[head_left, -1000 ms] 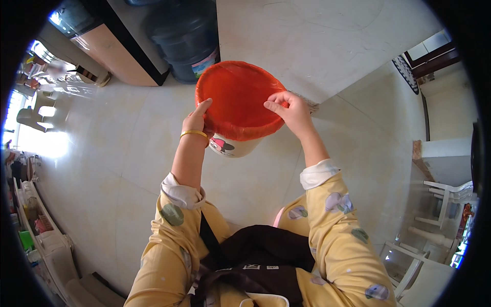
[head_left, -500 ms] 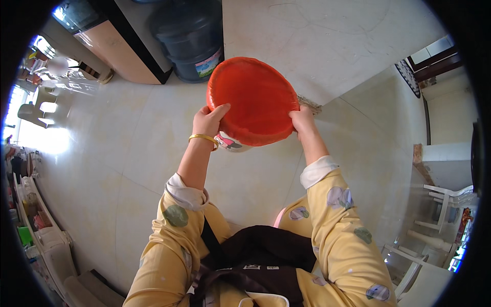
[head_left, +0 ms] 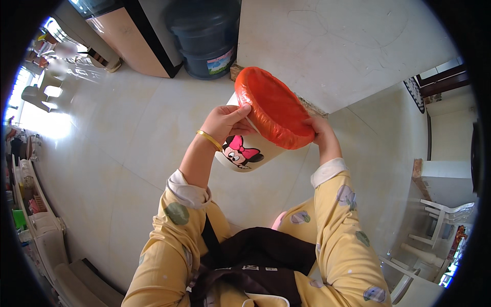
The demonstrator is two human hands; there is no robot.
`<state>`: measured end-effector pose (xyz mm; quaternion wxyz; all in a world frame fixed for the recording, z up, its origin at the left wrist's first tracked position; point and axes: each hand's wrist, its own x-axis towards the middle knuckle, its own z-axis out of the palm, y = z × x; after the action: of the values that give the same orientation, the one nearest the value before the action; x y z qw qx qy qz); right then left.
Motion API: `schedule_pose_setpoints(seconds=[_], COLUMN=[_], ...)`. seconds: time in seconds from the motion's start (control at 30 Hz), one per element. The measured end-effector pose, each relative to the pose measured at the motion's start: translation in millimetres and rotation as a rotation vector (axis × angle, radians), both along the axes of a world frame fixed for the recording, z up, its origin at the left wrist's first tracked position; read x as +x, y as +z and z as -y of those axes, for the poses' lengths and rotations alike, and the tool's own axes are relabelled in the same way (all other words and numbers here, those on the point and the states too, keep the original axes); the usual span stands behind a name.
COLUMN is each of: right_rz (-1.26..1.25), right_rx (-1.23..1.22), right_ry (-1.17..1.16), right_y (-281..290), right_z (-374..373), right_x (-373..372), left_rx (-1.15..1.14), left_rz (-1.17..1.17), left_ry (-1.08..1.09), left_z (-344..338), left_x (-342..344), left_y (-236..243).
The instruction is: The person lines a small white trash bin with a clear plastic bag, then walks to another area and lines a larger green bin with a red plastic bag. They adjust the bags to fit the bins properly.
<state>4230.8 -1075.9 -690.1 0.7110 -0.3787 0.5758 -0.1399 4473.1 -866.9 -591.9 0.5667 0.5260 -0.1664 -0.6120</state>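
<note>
A white bin (head_left: 271,147) with a cartoon mouse in a pink bow is tilted in front of me, its mouth covered by red plastic, apparently a bag liner (head_left: 271,102) turned down over the rim. My left hand (head_left: 234,123) grips the left edge of the red rim, thumb on the plastic and the other fingers against the bin. On the right side, my right hand (head_left: 319,129) is closed on the same red rim, fingertips partly hidden by it.
Beyond the bin are a blue water bottle (head_left: 202,46), a tan cabinet (head_left: 130,43) and a white panel (head_left: 337,46). White chairs (head_left: 434,220) stand at the right, a white plastic rack (head_left: 41,220) at the left, on a tiled floor (head_left: 112,194).
The bin has tipped so its red opening leans to the right and more of the cartoon side shows. My left hand has moved right along with it; my right hand has shifted right and lower.
</note>
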Motion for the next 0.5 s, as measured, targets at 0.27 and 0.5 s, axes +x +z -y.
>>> schedule_pose_setpoints(seconds=[0.27, 0.5], right_rz=[-0.034, -0.065], right_rx=[0.007, -0.011], right_ry=[0.049, 0.12], right_y=[14, 22], right_z=[-5, -8], right_x=[6, 9], left_rx=[0.122, 0.283], left_rz=[0.301, 0.296], left_ry=[-0.056, 0.131], left_z=[-1, 2], left_x=[5, 19], left_y=[1, -12])
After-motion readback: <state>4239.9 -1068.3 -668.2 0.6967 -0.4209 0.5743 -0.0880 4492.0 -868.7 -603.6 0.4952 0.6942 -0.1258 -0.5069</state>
